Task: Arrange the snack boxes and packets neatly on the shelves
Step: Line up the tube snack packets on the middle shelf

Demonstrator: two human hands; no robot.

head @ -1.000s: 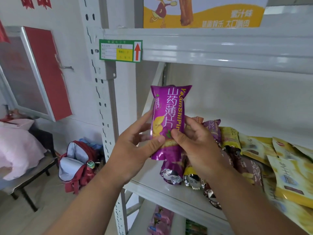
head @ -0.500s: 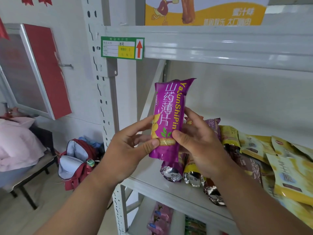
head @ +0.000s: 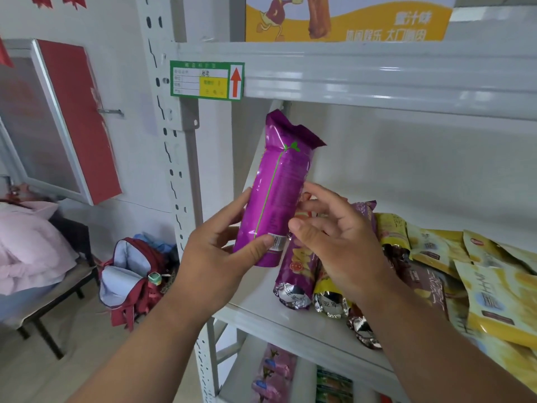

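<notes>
Mid-task, by our read. We have one purple packet in hand, held in the air in front of the left end of the middle shelf, not yet placed.

Already on that shelf: a short row of tube packets lying front-to-back with foil ends toward us, then a loose overlapping spread of yellow pouches to the right. The tubes look roughly lined up; the pouches look untidy, so we judge most of the straightening is left. The bare strip at the shelf's left end, beside the tubes, is the likely slot for this one.

Left hand: grip clamped on the packet's lower end, thumb across the front near the barcode, fingers behind. Right hand: fingers spread and relaxed, touching the packet's right side at most; we can't tell if there's real contact.

Packet orientation: long axis near upright, tilted slightly so the crimped top leans right and away. Back seam faces us, printed front faces away. It has to be laid down to match the row.

Above: a yellow box on the top shelf. Below: more packets on the lower shelf.
</notes>
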